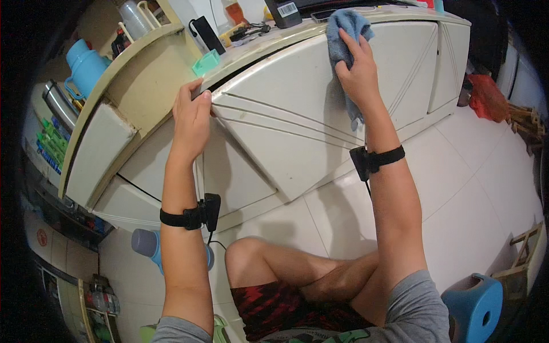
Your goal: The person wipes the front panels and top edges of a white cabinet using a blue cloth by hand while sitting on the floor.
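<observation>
A white cabinet door (296, 103) with slanting grooves stands ajar before me, a dark gap along its top. My left hand (191, 115) grips its upper left corner, thumb on the near side, with the other fingers partly hidden. Farther right, my right hand (358, 70) holds a blue cloth (345, 25) against the upper part of the white front. The cloth is bunched at the cabinet top's edge, and its lower end hangs behind my wrist.
On the cabinet top (253, 43) are a green plastic holder (206, 63), a black box (284, 13) and cables. A blue jug (85, 64) stands on the left shelf. A blue bottle (146, 242) is beside my left forearm; a blue stool (474, 306) is at lower right.
</observation>
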A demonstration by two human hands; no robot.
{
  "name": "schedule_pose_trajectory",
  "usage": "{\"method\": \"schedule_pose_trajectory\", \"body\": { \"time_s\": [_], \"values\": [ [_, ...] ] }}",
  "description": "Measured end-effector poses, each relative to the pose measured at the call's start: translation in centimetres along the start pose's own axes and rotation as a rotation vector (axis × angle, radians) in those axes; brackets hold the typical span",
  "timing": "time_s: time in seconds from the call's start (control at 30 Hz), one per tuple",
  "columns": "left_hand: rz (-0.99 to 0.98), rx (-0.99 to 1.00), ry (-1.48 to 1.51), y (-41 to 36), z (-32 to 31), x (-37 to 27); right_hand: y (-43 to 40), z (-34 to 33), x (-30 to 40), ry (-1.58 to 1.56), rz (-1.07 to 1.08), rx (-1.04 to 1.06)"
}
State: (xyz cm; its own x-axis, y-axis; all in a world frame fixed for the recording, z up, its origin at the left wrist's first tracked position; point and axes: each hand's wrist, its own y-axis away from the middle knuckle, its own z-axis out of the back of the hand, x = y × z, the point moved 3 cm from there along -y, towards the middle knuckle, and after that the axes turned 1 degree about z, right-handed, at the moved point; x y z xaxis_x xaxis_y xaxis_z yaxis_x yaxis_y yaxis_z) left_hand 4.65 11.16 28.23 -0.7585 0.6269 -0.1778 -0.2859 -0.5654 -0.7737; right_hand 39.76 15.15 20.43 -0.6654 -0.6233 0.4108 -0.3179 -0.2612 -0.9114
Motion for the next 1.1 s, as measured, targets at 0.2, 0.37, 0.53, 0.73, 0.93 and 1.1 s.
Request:
{"method": "schedule_pose_trajectory", "body": {
  "time_s": [0.2, 0.37, 0.53, 0.73, 0.93, 1.1],
  "values": [
    [0.038, 0.013, -0.001, 0.0, -0.2, -0.9, 1.8, -0.3, -1.4, 0.089, 0.037, 0.049],
    [-0.001, 0.038, -0.021, -0.1, -0.1, -0.6, 5.5, 0.0, -4.9, 0.18, -0.155, 0.142],
    [0.032, 0.048, -0.012, -0.2, 0.0, 0.2, 8.8, 0.5, -5.0, 0.203, -0.231, 0.251],
    [0.065, 0.028, 0.029, 0.0, -0.5, 0.2, 11.3, -0.9, -1.3, 0.16, -0.204, 0.186],
    [0.057, -0.048, 0.041, -0.1, -0.4, 0.6, 11.0, -2.3, 6.4, 0.083, 0.0, 0.229],
    [-0.029, 0.002, -0.02, 0.0, 0.0, -0.3, 13.5, -4.0, 13.0, 0.07, 0.189, 0.358]
  ]
}}
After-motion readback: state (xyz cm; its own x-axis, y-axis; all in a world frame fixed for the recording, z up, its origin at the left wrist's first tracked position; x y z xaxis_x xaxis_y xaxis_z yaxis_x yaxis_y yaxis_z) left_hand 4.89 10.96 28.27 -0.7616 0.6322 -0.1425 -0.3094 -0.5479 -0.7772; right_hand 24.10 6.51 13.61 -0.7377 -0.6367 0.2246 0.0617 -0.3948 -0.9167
